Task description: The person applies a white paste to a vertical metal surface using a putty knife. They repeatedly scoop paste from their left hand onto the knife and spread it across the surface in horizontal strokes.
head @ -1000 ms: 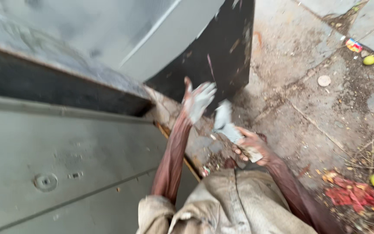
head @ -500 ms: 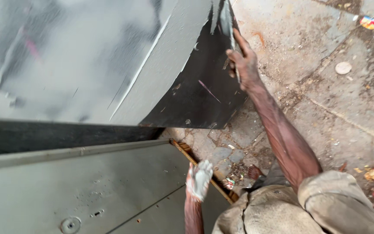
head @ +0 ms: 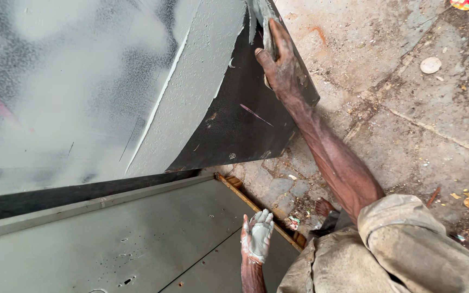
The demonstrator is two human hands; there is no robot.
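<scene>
Putty knife (head: pixel 267 27) sits far up on the grey panel's (head: pixel 191 108) right edge, gripped in our right hand (head: pixel 283 65), while our left hand (head: pixel 257 236), open and putty-coated, hovers near; we judge a tilted blade could gouge the wet coat.

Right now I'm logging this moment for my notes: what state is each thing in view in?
Right hand: pressing a scraper blade against the panel edge.
Left hand: open, palm up, smeared with pale putty, holding nothing.
Curved metal panel: partly coated grey, lower right corner bare black.
Flat grey panel: lying flat, coated.
Ground: dirty, littered.
</scene>
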